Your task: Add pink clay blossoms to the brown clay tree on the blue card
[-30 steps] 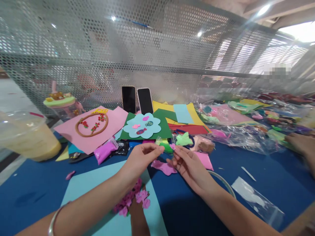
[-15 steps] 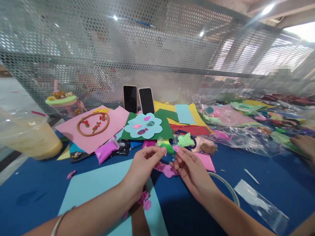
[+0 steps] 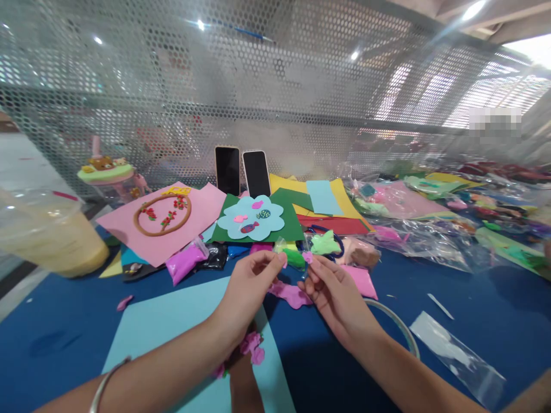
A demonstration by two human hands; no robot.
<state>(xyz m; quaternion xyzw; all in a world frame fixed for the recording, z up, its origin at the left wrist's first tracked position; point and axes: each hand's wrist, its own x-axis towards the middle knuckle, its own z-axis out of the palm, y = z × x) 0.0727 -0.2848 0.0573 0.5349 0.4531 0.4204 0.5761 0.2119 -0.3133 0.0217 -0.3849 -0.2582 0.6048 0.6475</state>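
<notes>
My left hand [image 3: 249, 289] is closed in a pinch, with a small bit of pink clay [image 3: 284, 262] showing at its thumb and fingertip. My right hand [image 3: 340, 301] pinches a small pink clay piece [image 3: 307, 257] that looks ruffled. A narrow gap separates the two fingertips. Below and between the hands lies a flattened strip of pink-purple clay [image 3: 291, 295] on the table. Under my left forearm is a light blue sheet [image 3: 172, 315], bearing a brown clay trunk shape [image 3: 244, 384] and pink clay blossoms [image 3: 252, 345], partly hidden by the arm.
Clay packets, one purple [image 3: 186, 262] and one pink [image 3: 360, 281], lie beyond the hands. A tape roll [image 3: 402, 324] and a clear plastic bag [image 3: 458, 355] lie at right. Two phones [image 3: 227, 170] lean on the mesh panel [image 3: 172, 123]. At left stands a drink cup [image 3: 55, 241].
My left fingertips have drawn slightly left, away from the right hand; both still pinch pink clay. Another person's hand at the right edge has pulled back almost out of view.
</notes>
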